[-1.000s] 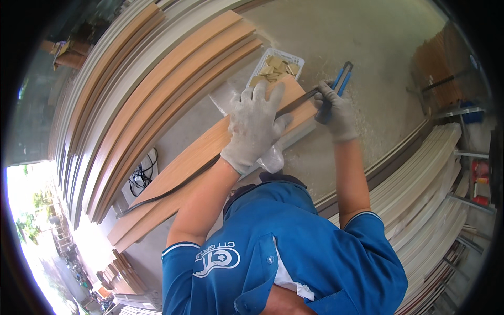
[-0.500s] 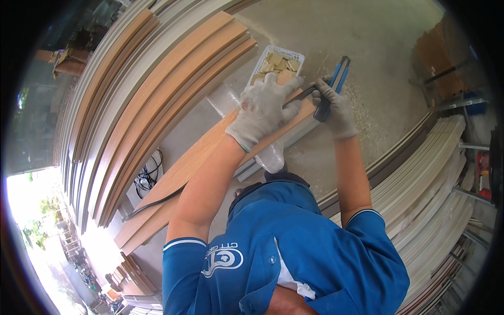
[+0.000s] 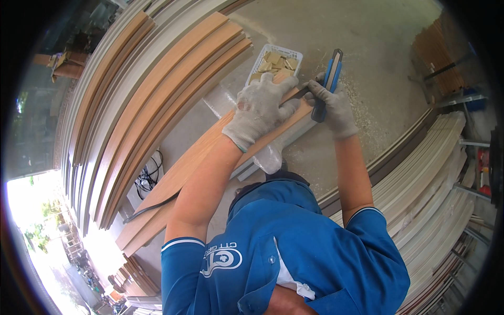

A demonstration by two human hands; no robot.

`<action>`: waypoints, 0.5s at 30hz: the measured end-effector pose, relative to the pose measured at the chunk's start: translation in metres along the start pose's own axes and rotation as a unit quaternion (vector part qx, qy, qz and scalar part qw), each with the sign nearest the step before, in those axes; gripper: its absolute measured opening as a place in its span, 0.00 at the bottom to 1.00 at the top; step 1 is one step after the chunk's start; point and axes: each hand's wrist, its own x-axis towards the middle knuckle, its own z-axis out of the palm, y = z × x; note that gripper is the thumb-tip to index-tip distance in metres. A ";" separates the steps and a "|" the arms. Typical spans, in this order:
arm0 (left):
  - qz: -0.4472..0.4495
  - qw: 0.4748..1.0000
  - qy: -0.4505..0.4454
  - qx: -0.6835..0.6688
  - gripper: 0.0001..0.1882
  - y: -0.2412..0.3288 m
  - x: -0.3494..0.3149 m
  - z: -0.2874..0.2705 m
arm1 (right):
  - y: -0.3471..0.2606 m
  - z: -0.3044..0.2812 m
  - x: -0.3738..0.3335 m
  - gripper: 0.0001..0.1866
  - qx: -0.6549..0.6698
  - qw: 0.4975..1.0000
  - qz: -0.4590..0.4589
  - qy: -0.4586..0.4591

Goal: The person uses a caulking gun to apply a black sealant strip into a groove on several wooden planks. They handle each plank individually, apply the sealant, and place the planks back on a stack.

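Note:
My left hand (image 3: 257, 107), in a pale grey work glove, lies over a long wood-grain board (image 3: 205, 142) near its far end, fingers curved across it and thumb apart. My right hand (image 3: 336, 107), also gloved, is just right of that end, its fingers closed around a blue and black utility knife (image 3: 332, 79) pointing up and away. A dark flat strip (image 3: 301, 95) spans between the two hands above the board. Farther down the board lies a black cord-like strip (image 3: 152, 211); my left forearm hides whether the two are joined.
A white plastic basket (image 3: 298, 54) of small yellowish pieces stands beyond the board's end. Curved-looking stacks of wood-grain and grey boards (image 3: 194, 50) fill the left. Pale profiles (image 3: 425, 173) lie racked at right. Shavings dot the floor (image 3: 367, 105); black cable (image 3: 149, 178) lies coiled at left.
The knife has turned slightly in my right hand and shows its broad side more. Both hands have shifted slightly left; my left hand still rests on the board.

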 end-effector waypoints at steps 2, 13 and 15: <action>-0.007 1.000 0.001 0.004 0.19 0.002 0.003 0.001 | -0.001 0.001 0.000 0.11 0.004 1.000 0.007 -0.002; -0.040 0.998 -0.039 0.034 0.16 0.005 0.011 0.007 | 0.009 -0.005 0.007 0.13 -0.014 1.000 -0.001 0.024; -0.046 0.998 -0.042 0.013 0.19 0.004 0.009 0.003 | 0.001 -0.004 0.007 0.14 -0.018 0.997 -0.004 0.078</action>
